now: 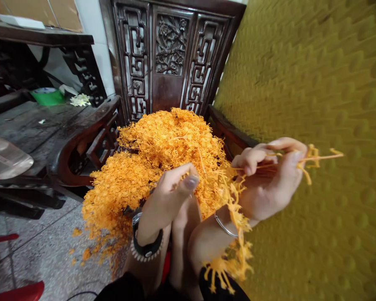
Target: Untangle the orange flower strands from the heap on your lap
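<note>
A big heap of orange plastic sprigs [156, 159] fills the seat of a dark carved wooden chair [171, 54]. My left hand [171, 194], with a black watch on the wrist, is curled in a pinch over the heap's near side; what its fingers grip is hidden among the sprigs. My right hand [271, 177], with a thin bangle on the wrist, is closed on a thin orange sprig [316, 159] whose stem sticks out to the right. More orange strands hang from under my right wrist down to my lap.
A yellow bumpy panel [316, 83] fills the right side. Left of the chair stands a dark wooden table [25, 125] with a green container [48, 96] and a clear plastic jar [4, 159]. Loose orange bits lie on the speckled floor [44, 251].
</note>
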`<state>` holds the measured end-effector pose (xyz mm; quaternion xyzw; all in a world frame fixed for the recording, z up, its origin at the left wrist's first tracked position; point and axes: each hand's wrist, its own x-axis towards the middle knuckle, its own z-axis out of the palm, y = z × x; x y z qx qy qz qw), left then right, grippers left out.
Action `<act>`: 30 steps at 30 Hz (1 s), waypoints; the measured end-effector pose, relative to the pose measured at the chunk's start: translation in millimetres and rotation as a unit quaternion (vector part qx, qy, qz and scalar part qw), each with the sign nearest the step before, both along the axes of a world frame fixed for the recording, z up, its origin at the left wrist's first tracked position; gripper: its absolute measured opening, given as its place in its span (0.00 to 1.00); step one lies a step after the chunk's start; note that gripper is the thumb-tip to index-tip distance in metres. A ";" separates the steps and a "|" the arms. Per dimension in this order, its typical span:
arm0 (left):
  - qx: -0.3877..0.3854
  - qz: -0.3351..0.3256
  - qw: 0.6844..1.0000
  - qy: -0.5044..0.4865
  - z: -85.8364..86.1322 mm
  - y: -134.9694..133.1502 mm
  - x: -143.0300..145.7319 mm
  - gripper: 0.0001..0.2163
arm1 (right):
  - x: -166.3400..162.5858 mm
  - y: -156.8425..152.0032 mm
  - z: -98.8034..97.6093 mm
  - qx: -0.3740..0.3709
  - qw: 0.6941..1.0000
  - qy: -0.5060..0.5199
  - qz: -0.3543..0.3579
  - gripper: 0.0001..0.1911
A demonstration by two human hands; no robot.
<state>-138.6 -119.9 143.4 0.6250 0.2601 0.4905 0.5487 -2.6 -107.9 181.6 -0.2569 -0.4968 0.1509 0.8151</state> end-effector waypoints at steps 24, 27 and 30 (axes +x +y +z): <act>0.123 -0.125 0.970 0.166 13.5 -1.2 -1.3 0.14 | 24.8 -13.7 -3.7 0.070 0.988 0.132 0.039 0.14; 0.057 -0.192 0.975 0.098 11.8 5.6 5.3 0.10 | 28.5 -19.3 -3.5 0.064 0.988 0.139 0.025 0.18; -0.032 -0.243 0.969 0.011 0.9 22.6 15.8 0.16 | 25.1 -18.8 -1.1 0.040 0.988 0.140 0.042 0.23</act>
